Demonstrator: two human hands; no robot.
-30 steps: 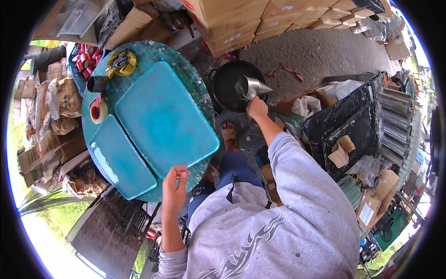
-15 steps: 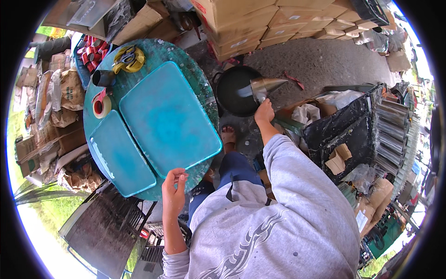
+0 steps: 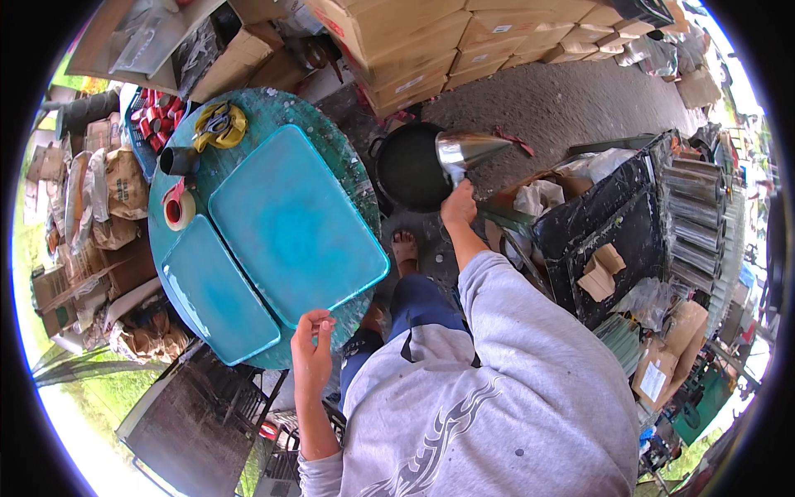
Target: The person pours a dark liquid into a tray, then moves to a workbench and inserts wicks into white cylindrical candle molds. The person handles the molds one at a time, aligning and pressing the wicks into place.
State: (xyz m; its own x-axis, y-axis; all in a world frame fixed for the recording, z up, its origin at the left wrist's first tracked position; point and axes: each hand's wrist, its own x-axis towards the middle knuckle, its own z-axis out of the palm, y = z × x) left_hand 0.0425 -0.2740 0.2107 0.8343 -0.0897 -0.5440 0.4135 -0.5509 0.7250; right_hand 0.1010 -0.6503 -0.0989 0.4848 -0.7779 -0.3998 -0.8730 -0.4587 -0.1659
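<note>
My right hand (image 3: 459, 205) is closed around the short grip of a shiny, pointed metal cone (image 3: 474, 151). The cone's wide end is over the right rim of a round black pan (image 3: 407, 170), and its tip points right, away from the pan. Near the front edge of a large turquoise tray (image 3: 298, 232) is my left hand (image 3: 312, 338), its fingers loosely bent and thumb apart, with nothing visible in it. A smaller turquoise tray (image 3: 219, 290) lies alongside. Both trays rest on a round, paint-spotted green table (image 3: 352, 166).
Tape rolls (image 3: 178, 210), a dark cup (image 3: 176, 161) and scissors on yellow material (image 3: 220, 124) occupy the table's far left. Stacked cartons (image 3: 414, 50) stand ahead. A black bin (image 3: 613, 219) is on my right; brown sacks (image 3: 127, 186) are piled at left.
The whole view has shifted slightly. The metal cone has turned a little and its side now looks brighter. My right hand still grips it; my left hand stays by the tray edge.
</note>
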